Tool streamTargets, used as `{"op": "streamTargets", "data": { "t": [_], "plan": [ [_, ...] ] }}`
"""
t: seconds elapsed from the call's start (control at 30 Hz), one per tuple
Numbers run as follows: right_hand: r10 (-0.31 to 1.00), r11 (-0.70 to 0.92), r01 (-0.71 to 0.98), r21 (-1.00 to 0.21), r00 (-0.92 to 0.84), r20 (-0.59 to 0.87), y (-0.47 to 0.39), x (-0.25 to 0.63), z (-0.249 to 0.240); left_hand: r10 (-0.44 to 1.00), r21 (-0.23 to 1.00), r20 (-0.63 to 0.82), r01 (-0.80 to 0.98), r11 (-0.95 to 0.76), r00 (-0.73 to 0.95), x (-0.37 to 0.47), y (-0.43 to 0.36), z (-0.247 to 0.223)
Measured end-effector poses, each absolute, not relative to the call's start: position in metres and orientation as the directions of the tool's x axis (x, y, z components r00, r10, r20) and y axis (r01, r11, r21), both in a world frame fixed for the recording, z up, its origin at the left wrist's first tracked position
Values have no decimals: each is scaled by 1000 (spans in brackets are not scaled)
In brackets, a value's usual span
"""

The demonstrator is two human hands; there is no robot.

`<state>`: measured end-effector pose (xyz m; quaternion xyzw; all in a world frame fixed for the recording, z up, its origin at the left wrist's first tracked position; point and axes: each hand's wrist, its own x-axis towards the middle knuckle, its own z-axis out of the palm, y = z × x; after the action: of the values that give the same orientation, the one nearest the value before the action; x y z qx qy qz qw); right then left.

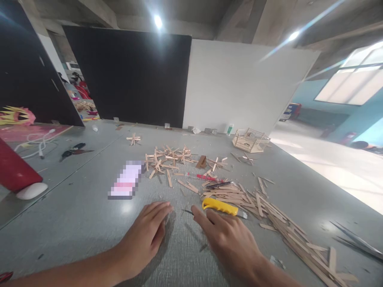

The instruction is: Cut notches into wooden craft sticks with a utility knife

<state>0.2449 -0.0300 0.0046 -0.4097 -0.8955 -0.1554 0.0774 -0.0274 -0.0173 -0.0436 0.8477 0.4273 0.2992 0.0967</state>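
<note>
My right hand (229,237) is closed just above the grey tabletop (125,231). From under its index finger sticks out the tip of a thin dark pointed tool (187,211); the rest is hidden by the hand. Opposite it, my left hand (151,225) rests with fingers stretched out side by side and nothing visible in them. A yellow-handled cutter (220,206) lies just beyond my right hand. Behind the cutter are loose wooden craft sticks (230,195), with a black pen (220,185) and a red pen (206,177) on or beside them.
Joined stick pieces (170,157) lie mid-table, near a blurred-out phone-like rectangle (127,179). A small stick-built frame (250,141) stands at the back right. Long metal blades (359,239) lie at the right, pliers (74,150) at the left. Black (134,75) and white panels (239,83) close off the back.
</note>
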Motion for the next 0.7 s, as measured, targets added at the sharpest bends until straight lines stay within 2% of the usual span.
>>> {"op": "streamTargets", "data": {
  "t": [0.13,0.33,0.53,0.7],
  "plan": [
    [730,628,763,155,-646,224,-28,243,1,770,395,430,668,-630,471,-27,-18,-42],
    [687,667,737,105,-664,296,-24,247,-5,759,391,427,656,-645,492,-27,-19,-40],
    [700,662,740,-120,-553,452,-22,240,-14,759,397,439,654,-644,481,-25,-20,-37],
    [696,669,734,-116,-565,443,-22,237,-25,763,393,421,660,-640,490,-24,-20,-36]
  ]
}}
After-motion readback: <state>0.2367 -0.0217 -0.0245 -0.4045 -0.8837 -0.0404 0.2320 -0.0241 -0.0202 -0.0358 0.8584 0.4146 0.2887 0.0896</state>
